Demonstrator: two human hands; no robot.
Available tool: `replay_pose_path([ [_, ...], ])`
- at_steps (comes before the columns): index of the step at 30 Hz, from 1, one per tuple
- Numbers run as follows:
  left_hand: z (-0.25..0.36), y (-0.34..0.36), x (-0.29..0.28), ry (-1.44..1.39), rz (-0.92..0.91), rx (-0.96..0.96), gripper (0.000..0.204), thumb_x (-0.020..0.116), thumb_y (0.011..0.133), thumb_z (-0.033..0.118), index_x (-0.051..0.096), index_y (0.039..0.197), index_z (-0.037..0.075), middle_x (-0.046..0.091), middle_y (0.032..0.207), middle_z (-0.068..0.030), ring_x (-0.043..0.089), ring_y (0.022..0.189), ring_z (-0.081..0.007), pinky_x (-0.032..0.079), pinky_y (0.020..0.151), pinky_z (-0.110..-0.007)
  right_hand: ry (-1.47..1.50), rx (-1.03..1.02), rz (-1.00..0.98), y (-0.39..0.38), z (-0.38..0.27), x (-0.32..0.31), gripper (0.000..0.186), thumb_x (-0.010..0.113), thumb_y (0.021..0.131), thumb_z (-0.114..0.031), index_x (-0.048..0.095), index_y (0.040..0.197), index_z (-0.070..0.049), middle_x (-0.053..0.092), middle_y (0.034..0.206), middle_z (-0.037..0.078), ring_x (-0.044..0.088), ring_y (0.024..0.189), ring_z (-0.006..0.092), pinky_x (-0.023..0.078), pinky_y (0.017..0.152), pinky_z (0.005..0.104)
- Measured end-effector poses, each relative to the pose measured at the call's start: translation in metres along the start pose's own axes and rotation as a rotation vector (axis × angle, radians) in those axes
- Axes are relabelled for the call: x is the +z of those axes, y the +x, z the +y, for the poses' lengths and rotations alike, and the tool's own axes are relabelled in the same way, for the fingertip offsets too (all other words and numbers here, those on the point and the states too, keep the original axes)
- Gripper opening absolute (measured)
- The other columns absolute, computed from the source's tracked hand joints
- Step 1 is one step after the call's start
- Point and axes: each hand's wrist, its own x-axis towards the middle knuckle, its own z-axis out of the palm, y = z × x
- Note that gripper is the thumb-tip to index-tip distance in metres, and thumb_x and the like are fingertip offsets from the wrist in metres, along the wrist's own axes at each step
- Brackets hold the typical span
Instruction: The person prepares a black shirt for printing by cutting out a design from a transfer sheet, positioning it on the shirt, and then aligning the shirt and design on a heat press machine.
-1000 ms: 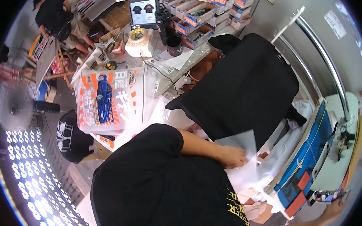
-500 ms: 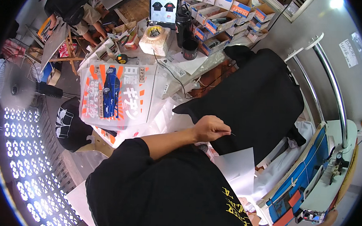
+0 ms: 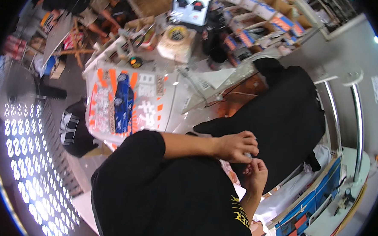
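The two hands meet before the near edge of a black garment [image 3: 289, 119], which lies spread beyond them and to the person's right, its long axis appearing to slant from the hands toward the upper right. The left hand [image 3: 236, 146], fingers curled, appears to pinch a small pale item [image 3: 248, 155] at its tips; the right hand [image 3: 256, 172], just below and nearer the person, has thumb and forefinger pressed together beside it, whether on the same item cannot be told. Both hands overlap the garment in this view; contact is uncertain. The pale item is mostly covered by fingers and too blurred to identify. The person's torso [image 3: 172, 194] hides part of the right forearm [image 3: 251, 202], and the garment's support is largely concealed.
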Motion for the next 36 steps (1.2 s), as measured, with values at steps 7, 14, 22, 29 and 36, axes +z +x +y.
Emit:
replay_pose_path([
  [7,0.003,-0.023,0.008,-0.486,-0.183,-0.707,0.031,0.074,0.082,0.029,0.069,0.103,0.006,0.065,0.099,-0.0094,0.063,0.095,-0.0286,0.048,0.087,-0.042,-0.635,-0.135,0.02,0.003,-0.012,-0.014,0.018,0.064,0.096,-0.015,0.066,0.093,0.002,0.06,0.071,0.001,0.054,0.061,0.0076,0.043,0.056,0.0213],
  [14,-0.029,-0.05,-0.046,0.139,-0.024,-0.821,0.023,0.067,0.085,0.025,0.072,0.097,0.006,0.07,0.096,-0.0141,0.065,0.094,-0.0325,0.051,0.084,-0.044,-0.709,-0.249,-0.062,0.006,-0.023,-0.037,0.014,0.063,0.096,-0.013,0.067,0.095,0.001,0.061,0.072,0.0,0.055,0.064,0.0076,0.044,0.059,0.022],
  [22,-0.104,-0.234,-0.261,0.93,-0.629,-1.558,0.054,0.065,0.09,0.026,0.049,0.141,0.021,0.053,0.14,-0.0089,0.041,0.136,-0.0316,0.023,0.107,-0.068,-0.724,-0.174,0.016,0.011,-0.012,-0.07,0.016,0.066,0.095,-0.014,0.069,0.103,-0.001,0.061,0.074,0.0,0.053,0.06,0.0058,0.043,0.053,0.0201],
  [29,-0.14,-0.264,-0.305,0.655,-0.432,-1.546,0.032,0.07,0.088,0.027,0.065,0.112,0.006,0.07,0.096,-0.0104,0.066,0.083,-0.0232,0.051,0.074,-0.043,-0.686,-0.231,0.082,0.016,-0.01,-0.063,0.016,0.061,0.098,-0.012,0.067,0.106,0.0,0.063,0.078,0.002,0.055,0.062,0.007,0.046,0.055,0.0207],
  [36,-0.101,-0.231,-0.436,1.167,-0.275,-1.589,0.037,0.062,0.091,0.036,0.065,0.109,0.004,0.068,0.11,-0.0182,0.066,0.1,-0.0338,0.05,0.085,-0.043,-0.589,-0.281,0.112,0.027,-0.007,-0.061,0.018,0.055,0.101,-0.011,0.065,0.111,0.0,0.063,0.079,0.004,0.057,0.062,0.0079,0.048,0.059,0.0212],
])
